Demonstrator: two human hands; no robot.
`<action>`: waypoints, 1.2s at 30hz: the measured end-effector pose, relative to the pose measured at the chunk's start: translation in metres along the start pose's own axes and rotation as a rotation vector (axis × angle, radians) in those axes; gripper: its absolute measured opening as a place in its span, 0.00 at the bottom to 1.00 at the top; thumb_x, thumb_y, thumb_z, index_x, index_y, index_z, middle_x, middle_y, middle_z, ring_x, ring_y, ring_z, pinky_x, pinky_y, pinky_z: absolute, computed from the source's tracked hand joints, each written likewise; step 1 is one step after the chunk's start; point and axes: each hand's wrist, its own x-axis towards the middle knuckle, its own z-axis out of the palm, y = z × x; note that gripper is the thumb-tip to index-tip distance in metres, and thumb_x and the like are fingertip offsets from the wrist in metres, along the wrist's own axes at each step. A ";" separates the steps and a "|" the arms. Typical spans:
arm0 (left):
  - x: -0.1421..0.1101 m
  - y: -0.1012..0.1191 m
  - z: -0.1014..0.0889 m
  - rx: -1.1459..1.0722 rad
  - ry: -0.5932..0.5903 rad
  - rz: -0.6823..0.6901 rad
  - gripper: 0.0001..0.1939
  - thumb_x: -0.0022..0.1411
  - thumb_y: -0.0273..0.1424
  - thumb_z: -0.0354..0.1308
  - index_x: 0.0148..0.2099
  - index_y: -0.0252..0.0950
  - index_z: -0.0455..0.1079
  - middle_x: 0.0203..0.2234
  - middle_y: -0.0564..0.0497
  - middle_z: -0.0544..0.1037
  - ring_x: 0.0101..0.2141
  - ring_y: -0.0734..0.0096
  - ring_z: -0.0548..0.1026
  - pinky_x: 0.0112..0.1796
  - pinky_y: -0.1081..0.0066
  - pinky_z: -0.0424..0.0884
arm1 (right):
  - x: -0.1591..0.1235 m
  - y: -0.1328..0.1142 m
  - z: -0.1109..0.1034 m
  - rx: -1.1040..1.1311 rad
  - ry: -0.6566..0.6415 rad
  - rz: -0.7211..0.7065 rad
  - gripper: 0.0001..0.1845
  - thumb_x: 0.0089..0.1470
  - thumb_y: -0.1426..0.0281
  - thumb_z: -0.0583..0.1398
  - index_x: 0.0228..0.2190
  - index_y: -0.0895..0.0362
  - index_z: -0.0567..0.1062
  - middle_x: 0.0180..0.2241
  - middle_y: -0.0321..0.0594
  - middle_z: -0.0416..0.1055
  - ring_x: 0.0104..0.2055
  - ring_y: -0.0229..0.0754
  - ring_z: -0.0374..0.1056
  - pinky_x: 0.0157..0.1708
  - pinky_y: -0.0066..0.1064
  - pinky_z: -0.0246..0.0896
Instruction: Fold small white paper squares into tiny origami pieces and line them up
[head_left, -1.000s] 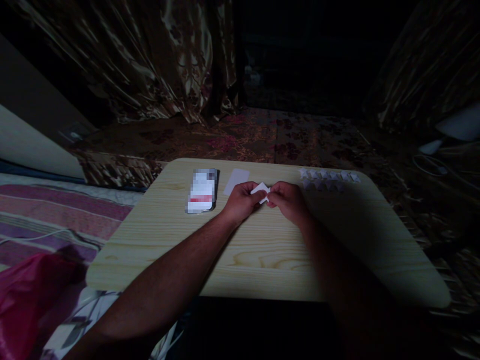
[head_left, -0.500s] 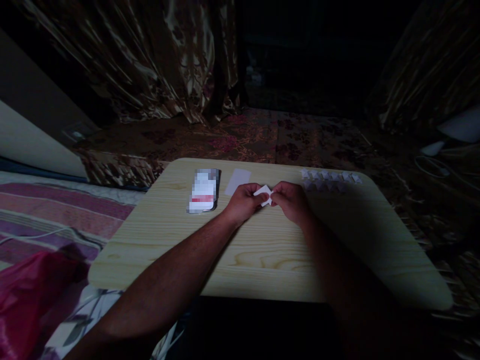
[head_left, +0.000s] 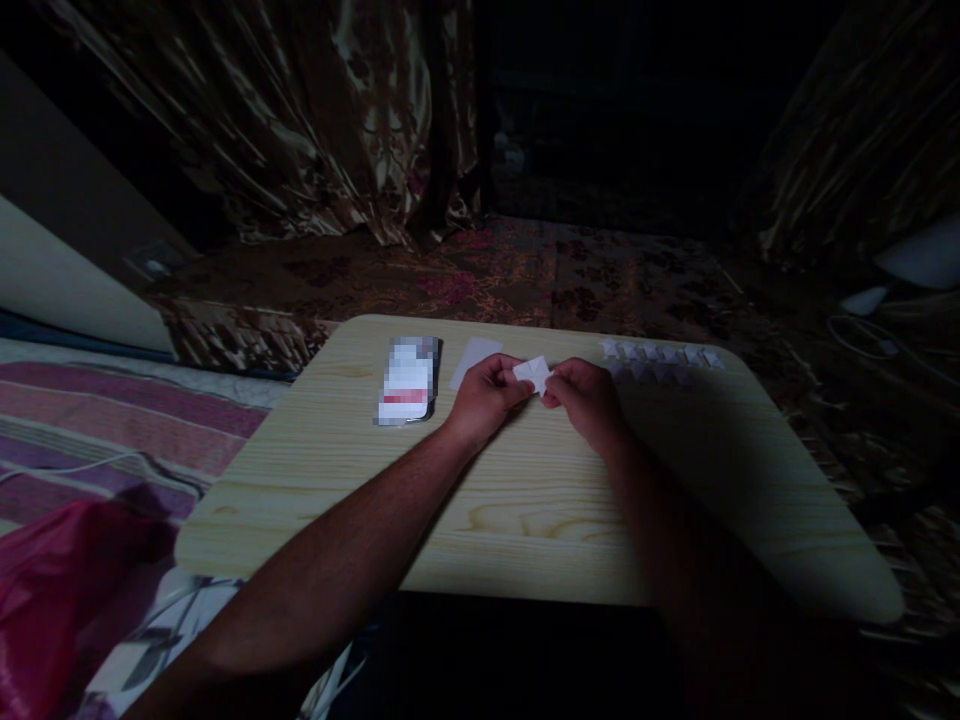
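Note:
Between my two hands is a small folded piece of white paper [head_left: 534, 373], with crease lines meeting near its middle. My left hand [head_left: 484, 398] pinches its left side, thumb on top. At its right corner, the fingertips of my right hand [head_left: 586, 395] are closed on the paper. Behind my left hand a white paper sheet [head_left: 474, 362] lies flat on the table [head_left: 525, 500]. Several small folded white paper pieces [head_left: 651, 354] stand in two rows at the far right, beyond my right hand.
A phone [head_left: 407, 380] with a blurred screen lies left of the paper sheet. Left of the table are a striped bed cover [head_left: 135, 410] and a pink bag [head_left: 60, 590]. Patterned curtains [head_left: 375, 110] hang behind. A white lamp-like object [head_left: 922, 255] is at the right.
The folded paper has turned slightly between my fingers and shows more of its creased face. My right hand has shifted a little to the right.

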 end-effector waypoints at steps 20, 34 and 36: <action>0.000 -0.002 -0.002 0.176 -0.024 -0.002 0.11 0.45 0.31 0.68 0.32 0.32 0.73 0.22 0.54 0.74 0.21 0.79 0.67 0.24 0.76 0.61 | 0.000 -0.003 0.001 0.059 -0.001 -0.098 0.16 0.45 0.66 0.63 0.38 0.56 0.71 0.31 0.37 0.75 0.31 0.39 0.71 0.29 0.28 0.65; 0.001 -0.003 -0.002 0.187 -0.034 0.031 0.12 0.49 0.36 0.66 0.31 0.33 0.70 0.22 0.54 0.74 0.20 0.79 0.67 0.24 0.75 0.62 | 0.000 0.002 0.001 -0.072 0.004 -0.125 0.08 0.46 0.68 0.62 0.32 0.57 0.74 0.26 0.36 0.74 0.28 0.38 0.71 0.29 0.28 0.64; 0.000 -0.003 -0.002 0.185 -0.032 0.015 0.13 0.49 0.37 0.66 0.32 0.33 0.70 0.21 0.53 0.74 0.20 0.78 0.66 0.23 0.76 0.61 | 0.000 0.002 0.001 -0.073 0.002 -0.127 0.08 0.46 0.69 0.62 0.32 0.57 0.74 0.26 0.36 0.74 0.27 0.39 0.71 0.28 0.28 0.64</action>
